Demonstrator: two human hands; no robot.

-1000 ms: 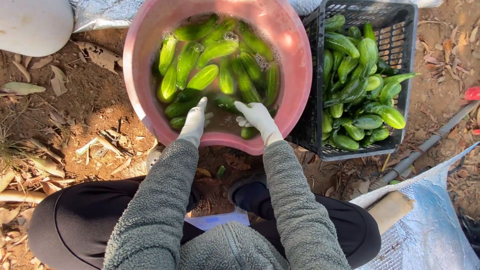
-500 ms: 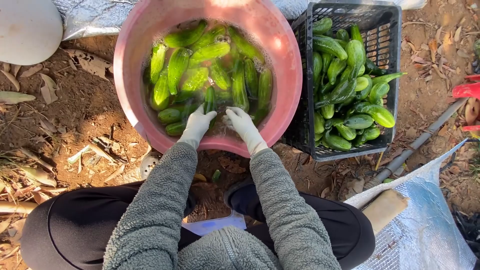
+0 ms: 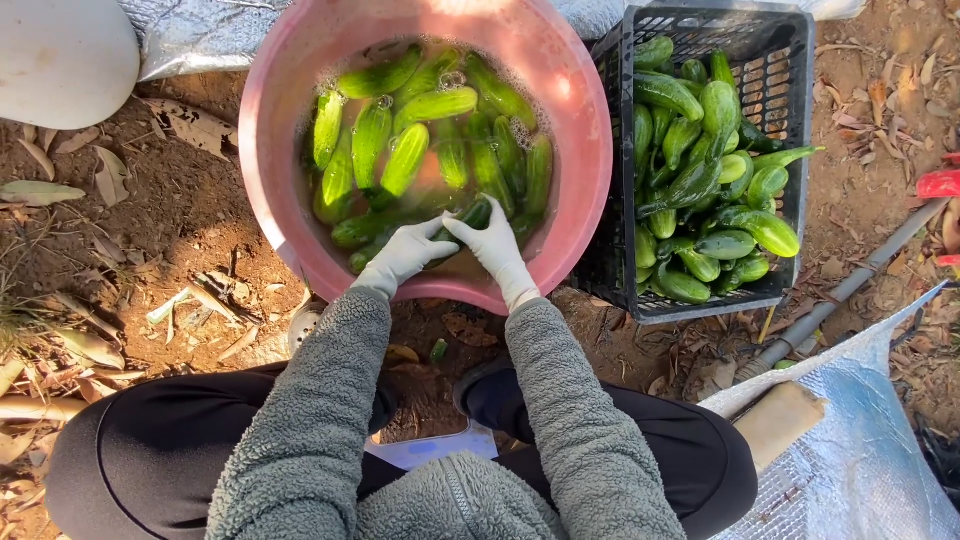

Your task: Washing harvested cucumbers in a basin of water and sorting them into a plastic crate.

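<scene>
both gloved hands are on one dark cucumber [image 3: 468, 218] at the near edge of the pink basin [image 3: 590, 150], half in the murky water. left hand [image 3: 405, 255] cups it from below and to the side, right hand [image 3: 490, 243] wraps over the top, so the grip on both sides is closed around that cucumber. plenty more cucumbers [image 3: 405, 150] float in the basin, and a black crate [image 3: 790, 60] just to the right is packed with others. the basin sits on bare dirt [image 3: 130, 250] with dry leaves around.

handling-wise, i'd say it's firm and light, but wet skin against wet gloves looks slippery. holding it around the middle with fingers curled right round seems safest. pinching the tapered end would probably let it squirt out.
</scene>
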